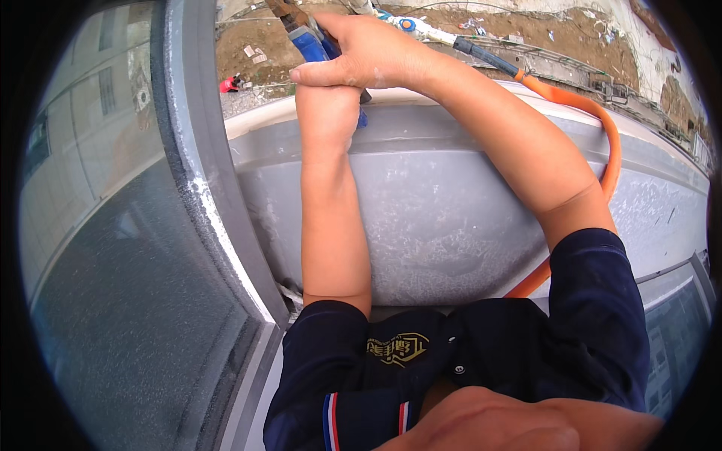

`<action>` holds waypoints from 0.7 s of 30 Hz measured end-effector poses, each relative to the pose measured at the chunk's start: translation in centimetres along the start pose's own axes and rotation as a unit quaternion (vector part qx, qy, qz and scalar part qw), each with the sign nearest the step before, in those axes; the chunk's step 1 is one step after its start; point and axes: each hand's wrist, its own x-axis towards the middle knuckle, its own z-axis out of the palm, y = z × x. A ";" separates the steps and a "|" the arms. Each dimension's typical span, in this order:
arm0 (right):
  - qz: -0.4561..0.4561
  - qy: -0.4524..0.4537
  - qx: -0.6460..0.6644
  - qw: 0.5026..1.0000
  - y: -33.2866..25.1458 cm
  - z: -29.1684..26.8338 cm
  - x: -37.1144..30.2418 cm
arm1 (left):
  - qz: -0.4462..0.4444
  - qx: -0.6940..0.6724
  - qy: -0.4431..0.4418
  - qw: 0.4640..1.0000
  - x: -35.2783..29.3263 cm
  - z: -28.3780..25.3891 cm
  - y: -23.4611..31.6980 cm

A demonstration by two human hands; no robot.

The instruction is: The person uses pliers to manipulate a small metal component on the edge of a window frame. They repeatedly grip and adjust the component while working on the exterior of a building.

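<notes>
Both hands are out over the grey ledge (pixel 451 210) beside the window frame (pixel 203 173): the right hand (pixel 361 56) is closed over a blue-handled tool (pixel 312 43), the left hand (pixel 327 113) bunched just beneath it, touching. The work looks mid-way, with no finished result showing (an orange hose (pixel 594 120) trails off right); the tool's tip is cut off at the top edge, and the left hand's fingers are hidden

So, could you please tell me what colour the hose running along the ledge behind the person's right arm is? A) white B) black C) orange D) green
C: the hose that curves down over the grey ledge behind the right forearm is plainly orange, and further up it joins a dark fitting near the right hand.
</notes>
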 end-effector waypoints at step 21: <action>-0.018 0.028 -0.007 0.999 0.8 0.6 0.6 | -0.012 0.004 0.007 1.000 0.3 -0.1 -0.3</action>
